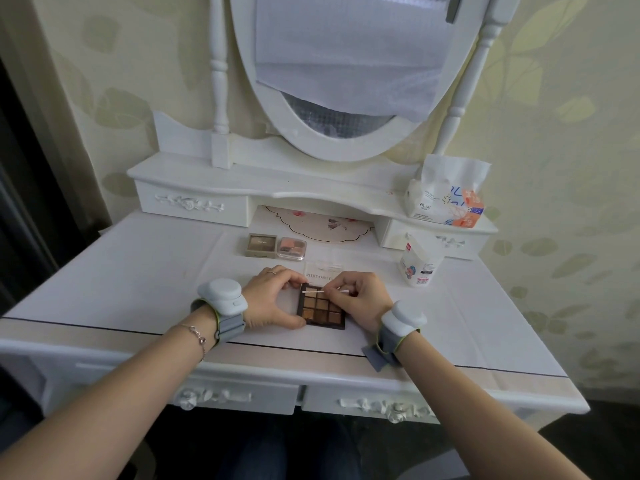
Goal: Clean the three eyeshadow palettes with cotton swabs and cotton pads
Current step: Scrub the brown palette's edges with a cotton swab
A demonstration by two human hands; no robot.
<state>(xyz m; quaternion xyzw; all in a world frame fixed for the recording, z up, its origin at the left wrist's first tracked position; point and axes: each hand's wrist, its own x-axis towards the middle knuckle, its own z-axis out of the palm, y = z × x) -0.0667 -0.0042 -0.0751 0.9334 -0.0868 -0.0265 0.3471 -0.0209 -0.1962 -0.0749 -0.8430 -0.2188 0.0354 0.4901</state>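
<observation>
Head view: left hand (273,299) steadies palette (322,310); right hand (360,299) pinches swab (313,292)

Grey wristbands (231,323) (white pods), bracelet (198,336), ring (272,272)

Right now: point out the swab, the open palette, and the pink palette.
swab (313,292): head view, on its white shaft.
open palette (323,311): head view, on its middle pans.
pink palette (292,248): head view, on its clear lid.

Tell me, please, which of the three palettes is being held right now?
The dark palette nearest the desk edge, between both hands; the beige palette and pink palette sit untouched farther back.
</observation>
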